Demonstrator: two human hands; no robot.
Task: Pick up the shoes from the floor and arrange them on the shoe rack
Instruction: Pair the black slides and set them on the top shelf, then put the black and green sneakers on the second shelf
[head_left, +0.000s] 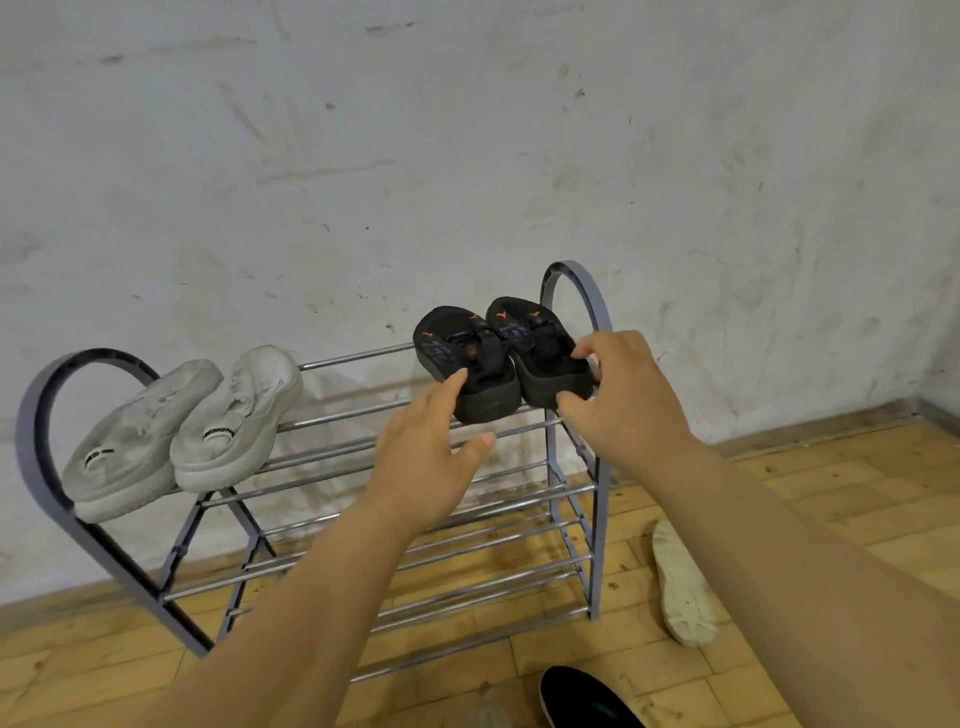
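Sitting on shoe rack (358, 356) top tier: black sandals (488, 400), white slippers (234, 415).

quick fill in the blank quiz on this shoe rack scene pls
1. The black sandals sit on the ____ tier of the shoe rack.
2. The grey slip-ons stand at its ____ end.
3. The white shoe lies on the ____ beside the rack.
4. The left hand and right hand both touch the ____ pair.

Missing words: top; left; floor; black

Left hand (426, 460) touches and right hand (629, 400) grips black sandals (491, 400) atop shoe rack (349, 359).
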